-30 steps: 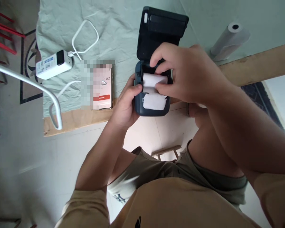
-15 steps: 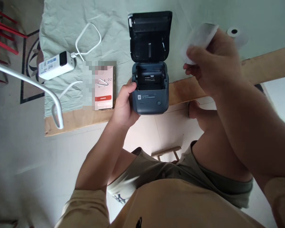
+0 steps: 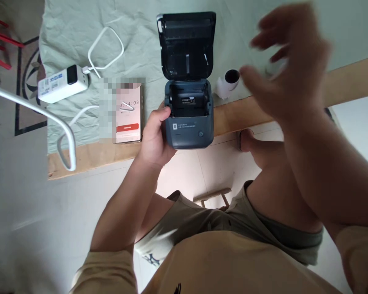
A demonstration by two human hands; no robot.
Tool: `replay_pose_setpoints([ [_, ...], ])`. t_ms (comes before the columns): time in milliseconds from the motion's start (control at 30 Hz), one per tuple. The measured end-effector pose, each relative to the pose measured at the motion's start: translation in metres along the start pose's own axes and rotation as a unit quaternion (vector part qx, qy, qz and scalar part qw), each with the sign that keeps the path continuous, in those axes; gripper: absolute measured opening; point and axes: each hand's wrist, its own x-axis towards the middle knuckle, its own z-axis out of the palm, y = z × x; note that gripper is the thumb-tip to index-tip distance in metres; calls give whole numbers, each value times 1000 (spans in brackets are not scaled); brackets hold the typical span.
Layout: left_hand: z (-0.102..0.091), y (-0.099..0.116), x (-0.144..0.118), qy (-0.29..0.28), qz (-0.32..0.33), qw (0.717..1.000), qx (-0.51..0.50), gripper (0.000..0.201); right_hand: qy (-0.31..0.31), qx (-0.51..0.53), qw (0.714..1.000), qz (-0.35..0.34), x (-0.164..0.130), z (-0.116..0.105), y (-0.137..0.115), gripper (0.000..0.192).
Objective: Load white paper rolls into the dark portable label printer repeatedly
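- Clamping the dark printer point(image 3: 188, 126) by its left side, the left hand point(image 3: 155, 139) holds it at the front edge of the table point(image 3: 242, 115), its lid point(image 3: 187, 47) open
- Right hand point(image 3: 290, 65), blurred, over the table toward its right edge, fingers apart
- White paper roll point(image 3: 225, 87) near the front edge, between printer and right hand
- Phone point(image 3: 129, 116) at the front edge, power bank point(image 3: 59, 85) near the left edge

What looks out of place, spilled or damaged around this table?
Nothing looks spilled or plainly damaged. The small white roll beside the dark printer looks odd: its paper seems loose and uneven. A pixelated patch also hides the phone's top and left edge; it looks like image masking.
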Motion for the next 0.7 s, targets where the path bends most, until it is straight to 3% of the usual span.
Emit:
replay_pose_setpoints([
  [33,0,0,0,4,2,1000,-3,19,56,-43,997,-15,2,-5,3,43],
  [100,-1,-1,0,7,8,1000,-9,19,88,-140,985,47,6,-10,14,47],
  [167,-1,-1,0,2,9,1000,-13,18,42,-187,968,164,10,-7,29,55],
  [233,0,0,0,-6,2,1000,-14,16,4,-191,955,228,11,-1,42,58],
  [400,1,0,1,-23,7,1000,-19,18,21,-140,963,231,9,5,55,48],
  [567,1,-1,2,-6,13,1000,-11,18,104,17,968,226,10,0,53,46],
  [633,0,-2,2,-18,12,1000,-11,19,138,151,941,268,13,0,54,48],
  [700,0,-2,2,-31,11,999,-17,21,131,282,898,312,18,-1,53,45],
])
